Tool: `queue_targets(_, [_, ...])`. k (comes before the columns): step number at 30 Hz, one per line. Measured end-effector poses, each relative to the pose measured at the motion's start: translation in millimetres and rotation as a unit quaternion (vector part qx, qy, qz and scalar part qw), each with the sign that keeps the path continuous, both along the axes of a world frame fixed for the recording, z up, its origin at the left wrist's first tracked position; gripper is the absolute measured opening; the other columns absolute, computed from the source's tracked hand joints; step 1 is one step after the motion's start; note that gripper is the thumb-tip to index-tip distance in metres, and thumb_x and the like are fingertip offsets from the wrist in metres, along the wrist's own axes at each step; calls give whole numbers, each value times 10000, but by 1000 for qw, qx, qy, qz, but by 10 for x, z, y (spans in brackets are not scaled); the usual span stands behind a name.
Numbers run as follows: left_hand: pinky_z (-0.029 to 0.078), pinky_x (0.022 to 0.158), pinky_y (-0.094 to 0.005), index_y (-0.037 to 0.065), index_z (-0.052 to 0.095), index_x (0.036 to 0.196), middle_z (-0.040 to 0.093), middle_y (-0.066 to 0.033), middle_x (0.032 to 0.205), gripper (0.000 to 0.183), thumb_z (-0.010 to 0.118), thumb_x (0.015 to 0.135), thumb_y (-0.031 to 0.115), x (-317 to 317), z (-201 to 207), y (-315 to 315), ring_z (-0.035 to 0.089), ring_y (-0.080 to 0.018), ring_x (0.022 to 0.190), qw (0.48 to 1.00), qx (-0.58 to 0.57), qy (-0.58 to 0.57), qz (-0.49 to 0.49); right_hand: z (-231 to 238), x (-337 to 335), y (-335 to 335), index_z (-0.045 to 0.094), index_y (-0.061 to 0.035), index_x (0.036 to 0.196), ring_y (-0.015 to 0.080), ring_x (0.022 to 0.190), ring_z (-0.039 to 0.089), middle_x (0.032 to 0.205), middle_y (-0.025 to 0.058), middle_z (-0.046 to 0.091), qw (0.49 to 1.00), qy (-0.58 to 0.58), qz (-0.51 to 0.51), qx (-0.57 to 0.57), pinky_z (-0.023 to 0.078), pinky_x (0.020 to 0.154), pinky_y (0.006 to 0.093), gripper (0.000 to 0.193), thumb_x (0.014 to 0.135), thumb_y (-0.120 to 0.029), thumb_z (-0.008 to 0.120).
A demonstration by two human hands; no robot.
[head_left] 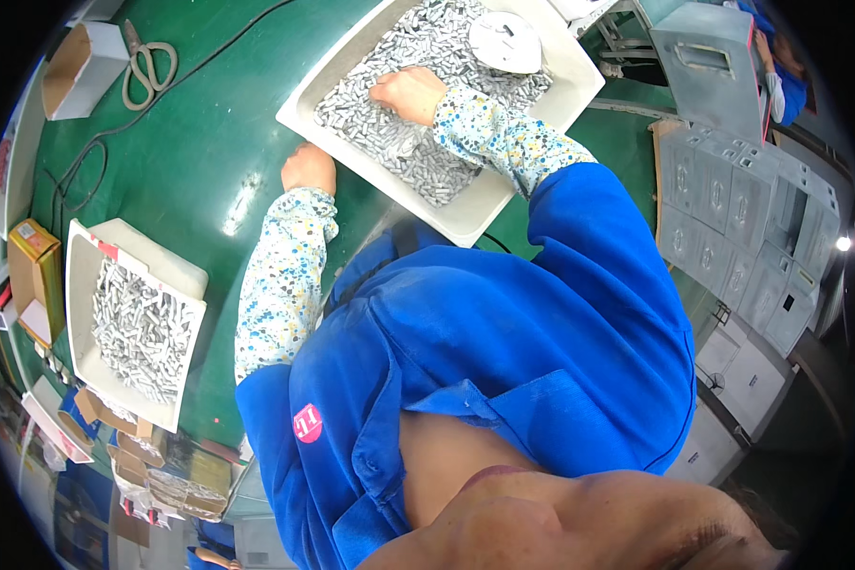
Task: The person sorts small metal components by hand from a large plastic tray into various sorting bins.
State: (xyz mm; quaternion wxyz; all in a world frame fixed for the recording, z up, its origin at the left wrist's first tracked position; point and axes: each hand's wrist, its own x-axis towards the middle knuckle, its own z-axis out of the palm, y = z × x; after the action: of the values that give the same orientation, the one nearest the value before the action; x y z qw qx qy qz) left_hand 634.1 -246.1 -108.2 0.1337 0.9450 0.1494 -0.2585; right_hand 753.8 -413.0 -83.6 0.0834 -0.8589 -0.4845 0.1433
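Note:
A large off-white tray (465, 223) stands on the green table, filled with small silver metal cylinders (427, 176). Inside it, my right hand (408, 95) rests on the cylinders with its fingers curled down; whatever they pinch is hidden. A white round disc (504, 43) with a small dark slot lies on the parts at the tray's far right. Just outside the tray's left side, my left hand (309, 169) is closed like a fist above the tabletop. Its fingertips are turned away, so its contents cannot be seen.
A smaller white bin (83, 285) of similar silver pieces sits at the left. Scissors (144, 71), an open carton (85, 71) and a black cable (195, 71) lie at the far left. Grey metal cabinets (722, 190) stand right, near another person's arm (768, 62).

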Motion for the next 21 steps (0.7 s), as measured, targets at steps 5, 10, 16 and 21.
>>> queue_targets(5, [470, 580, -373, 4, 553, 847, 610, -171, 811, 202, 442, 846, 172, -289, -362, 301, 601, -281, 673, 973, -156, -165, 44, -58, -7, -1, 588, -87, 773, 272, 709, 606, 771, 91, 609, 997, 30, -70, 21, 483, 616, 396, 126, 651, -105, 566])
queue_targets(10, [225, 336, -177, 49, 457, 832, 398, 1, 564, 197, 395, 913, 218, -534, 306, 382, 300, -52, 402, 586, -719, -42, 372, 73, 134, -187, 609, -65, 806, 146, 640, 598, 706, 60, 616, 966, 184, -162, 80, 469, 576, 261, 151, 663, -113, 629])
queue_targets(16, [205, 304, -186, 34, 441, 835, 409, -39, 550, 196, 391, 896, 214, -657, 798, 158, 284, -65, 365, 453, -838, 1, 303, 684, -221, -42, 597, -22, 792, 40, 593, 523, 700, -12, 586, 770, 540, -209, 268, 433, 540, 196, 104, 696, -50, 623])
queue_targets(21, [222, 300, -173, 5, 487, 976, 505, -48, 628, 262, 351, 875, 205, -683, 797, -168, 395, -78, 370, 524, -765, 29, 373, 1084, -910, 103, 585, -78, 836, 164, 621, 575, 763, 49, 582, 918, 320, 16, 233, 455, 538, 284, 141, 700, -112, 607])
